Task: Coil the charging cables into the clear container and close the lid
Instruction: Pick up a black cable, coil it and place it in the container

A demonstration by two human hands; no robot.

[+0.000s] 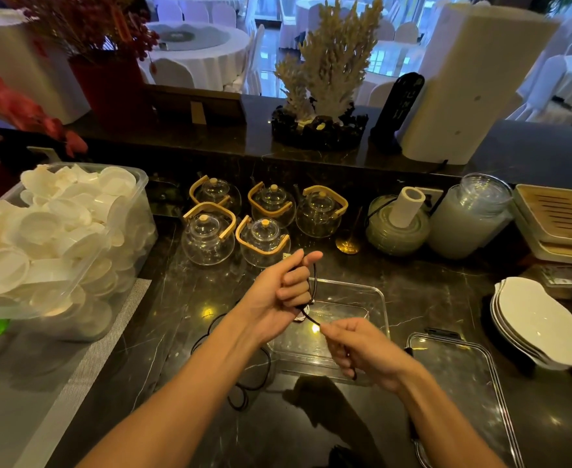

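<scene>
Between both hands (279,292), black cable (311,318).

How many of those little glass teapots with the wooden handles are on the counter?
5. Three teapots stand in a back row: left, middle, right. Two stand in front: left, right. They are in plain view, so probably none is hidden behind them.

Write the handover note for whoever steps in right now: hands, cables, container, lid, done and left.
Left hand grips the coiled part of a black cable above the clear container. Right hand pinches that cable's free run.
A second cable lies loose on the counter left of the container.
Lid lies off, to the right.
Done: first coil started.
Left: finish coiling, put both cables in, close the lid.
</scene>
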